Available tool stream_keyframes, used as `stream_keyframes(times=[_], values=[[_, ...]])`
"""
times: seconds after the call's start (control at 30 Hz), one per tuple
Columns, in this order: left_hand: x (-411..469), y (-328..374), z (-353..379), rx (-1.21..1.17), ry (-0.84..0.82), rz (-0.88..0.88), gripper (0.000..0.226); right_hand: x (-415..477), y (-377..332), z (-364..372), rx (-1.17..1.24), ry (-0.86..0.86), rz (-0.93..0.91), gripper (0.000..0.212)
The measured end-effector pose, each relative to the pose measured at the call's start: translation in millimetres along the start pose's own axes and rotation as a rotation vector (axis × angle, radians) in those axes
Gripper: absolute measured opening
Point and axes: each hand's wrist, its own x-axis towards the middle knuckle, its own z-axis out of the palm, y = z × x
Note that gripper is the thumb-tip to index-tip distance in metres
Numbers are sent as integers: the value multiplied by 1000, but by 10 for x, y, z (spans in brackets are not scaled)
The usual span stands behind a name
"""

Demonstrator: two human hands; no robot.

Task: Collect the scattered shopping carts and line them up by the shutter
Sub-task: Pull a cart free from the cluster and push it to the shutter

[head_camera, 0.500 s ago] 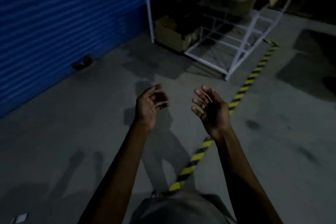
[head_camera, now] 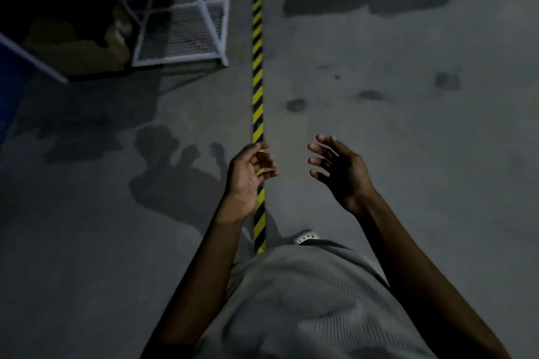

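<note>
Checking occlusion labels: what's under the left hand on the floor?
Under the open, empty left hand runs the yellow-and-black striped floor tape on the grey concrete floor. The hand hides a short stretch; the tape reappears below the wrist, then goes under the grey shirt.

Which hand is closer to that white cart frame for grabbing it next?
Left, probably. The left hand is open and empty, on the same side of the striped floor tape as the white cart frame. The right hand, also open, hangs across the tape, farther off.
</note>
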Motion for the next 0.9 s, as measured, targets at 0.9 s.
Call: stream_keyframes(times=[0.9], values=[[1908,-1443,5875,799,-874,-141,55,-139,-2571,-3837,494,950,-421,20]])
